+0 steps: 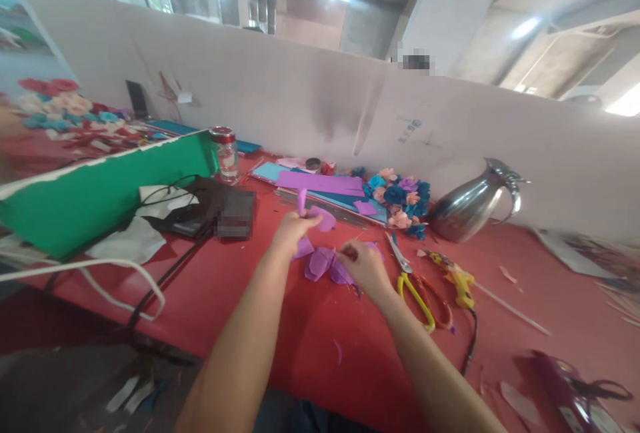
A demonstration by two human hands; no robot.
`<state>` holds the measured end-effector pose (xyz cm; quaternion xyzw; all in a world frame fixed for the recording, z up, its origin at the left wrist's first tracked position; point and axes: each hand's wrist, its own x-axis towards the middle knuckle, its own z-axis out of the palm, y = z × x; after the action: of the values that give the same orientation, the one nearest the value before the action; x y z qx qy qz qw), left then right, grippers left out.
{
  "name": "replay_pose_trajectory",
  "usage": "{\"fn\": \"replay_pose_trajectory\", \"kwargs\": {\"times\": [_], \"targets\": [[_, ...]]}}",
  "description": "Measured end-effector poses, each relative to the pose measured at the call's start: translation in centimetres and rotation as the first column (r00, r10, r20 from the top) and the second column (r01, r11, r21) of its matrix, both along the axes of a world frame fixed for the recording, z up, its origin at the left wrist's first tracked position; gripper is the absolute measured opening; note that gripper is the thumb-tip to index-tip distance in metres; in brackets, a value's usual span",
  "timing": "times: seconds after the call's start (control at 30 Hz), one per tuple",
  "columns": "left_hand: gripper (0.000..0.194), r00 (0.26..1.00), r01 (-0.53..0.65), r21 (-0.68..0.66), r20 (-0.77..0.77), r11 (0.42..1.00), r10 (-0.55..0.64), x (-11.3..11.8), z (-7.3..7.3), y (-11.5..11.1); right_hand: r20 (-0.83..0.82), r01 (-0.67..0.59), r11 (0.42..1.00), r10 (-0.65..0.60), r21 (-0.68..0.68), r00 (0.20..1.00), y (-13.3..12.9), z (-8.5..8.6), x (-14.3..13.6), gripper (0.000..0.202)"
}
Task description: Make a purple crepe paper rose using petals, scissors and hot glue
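My left hand (289, 233) is closed on a curled strip of purple paper (324, 218), which sticks out past the thumb and above the fingers. Just below it, cut purple paper petals (319, 264) lie on the red table. My right hand (367, 265) hovers low over these petals with thumb and fingertips pinched together. Whether a petal is between those fingertips I cannot make out. To its right lie scissors (406, 273) with one yellow and one orange handle, blades apart, and beyond them a yellow hot glue gun (457, 281).
Purple paper sheets (320, 183) lie behind my hands, beside a bunch of paper flowers (400, 196). A steel jug (473, 200) stands back right. At left are a green box (115, 186), a glass jar (227, 156) and cables. A white partition (280, 93) closes off the table's back.
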<state>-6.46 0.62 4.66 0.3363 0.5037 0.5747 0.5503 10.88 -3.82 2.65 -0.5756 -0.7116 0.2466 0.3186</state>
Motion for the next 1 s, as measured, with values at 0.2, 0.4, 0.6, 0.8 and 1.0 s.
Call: {"fn": "replay_pose_trajectory", "kwargs": {"times": [0.2, 0.4, 0.6, 0.8, 1.0], "targets": [[0.031, 0.984, -0.157, -0.008, 0.088, 0.988, 0.157, -1.3, -0.3, 0.8, 0.338, 0.0, 0.999, 0.018, -0.055, 0.941, -1.7, -1.1, -1.1, 0.007], [0.033, 0.986, -0.143, -0.016, 0.085, 0.99, 0.143, -1.2, -0.3, 0.7, 0.408, 0.052, 0.997, -0.022, -0.062, 0.913, -1.9, -0.5, -1.4, 0.012], [0.036, 0.982, -0.151, 0.014, 0.114, 0.988, 0.148, -1.3, -0.1, 0.9, 0.518, 0.093, 0.994, -0.046, -0.065, 0.854, -2.3, 0.1, -1.9, 0.017], [0.037, 0.982, -0.146, 0.059, 0.127, 0.988, 0.137, -1.2, 0.2, 0.7, 0.585, 0.021, 1.0, -0.023, 0.01, 0.811, -2.1, 1.5, -1.6, 0.018], [0.031, 0.99, -0.117, 0.067, 0.085, 0.991, 0.111, -0.6, 0.3, 0.5, 0.615, -0.137, 0.99, 0.083, 0.041, 0.784, -1.4, 2.5, -0.5, 0.02]]}}
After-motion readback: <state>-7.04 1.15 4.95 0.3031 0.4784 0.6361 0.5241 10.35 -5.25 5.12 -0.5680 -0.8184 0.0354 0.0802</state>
